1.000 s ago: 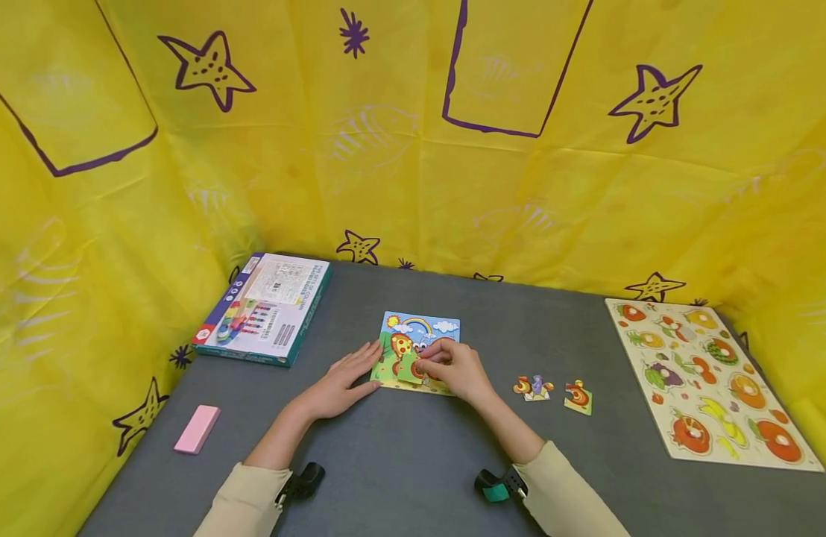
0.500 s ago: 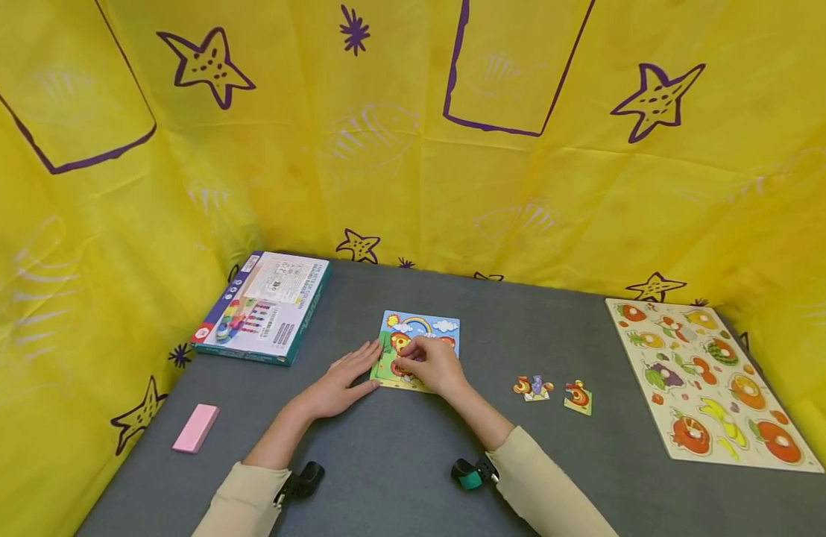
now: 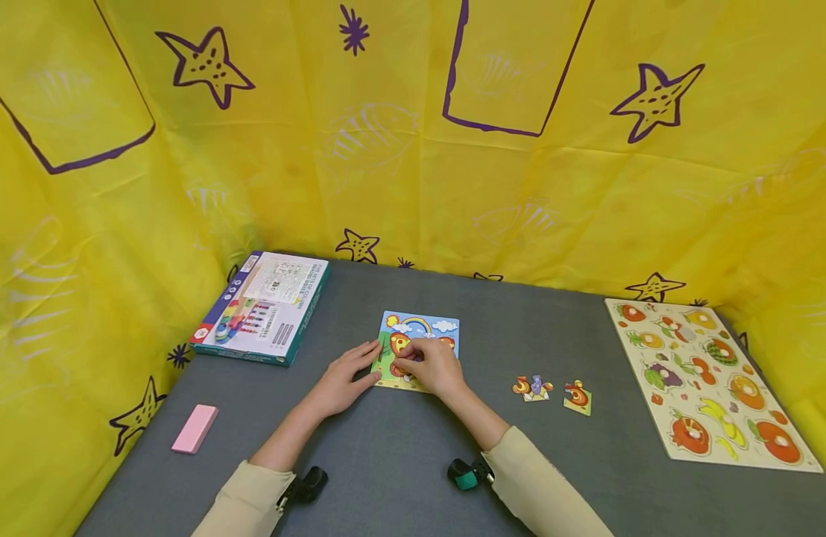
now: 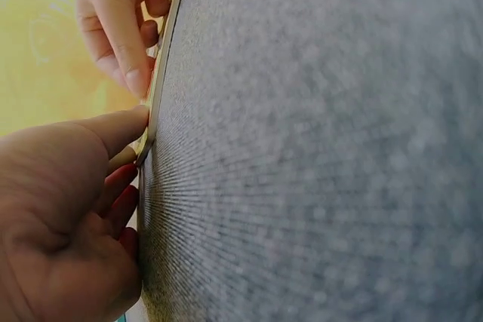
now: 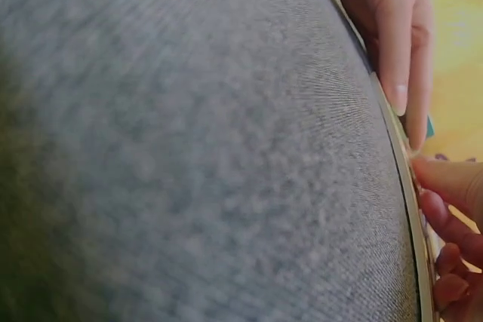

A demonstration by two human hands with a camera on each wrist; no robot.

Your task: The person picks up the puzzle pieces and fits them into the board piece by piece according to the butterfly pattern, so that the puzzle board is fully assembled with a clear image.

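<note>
A small square puzzle board (image 3: 446,327) with a sun, rainbow and butterfly picture lies mid-table. At its left side, my left hand (image 3: 342,380) rests fingertips on the edge, with the thumb at the near left corner. My right hand (image 3: 434,365) is over the lower part of the board, thumb and index finger pinching a green puzzle piece (image 3: 397,371) at the lower left of the picture; the fingers hide much of it. In the left wrist view the board's rim (image 4: 164,58) appears edge-on beside both hands. Two loose puzzle pieces, one with purple (image 3: 537,386) and one orange-green (image 3: 578,397), lie to the right.
On the right of the grey table (image 3: 386,462) lies a large fruit puzzle board (image 3: 695,395). A toy box (image 3: 279,321) is at the back left, with a pink block (image 3: 195,429) nearer me. Yellow cloth (image 3: 413,179) with starfish drawings encloses the back and sides.
My right hand has moved left across the board with the green puzzle piece, bringing it down at the lower left. It barely shifts in the last half second. The left hand stays at the board's edge.
</note>
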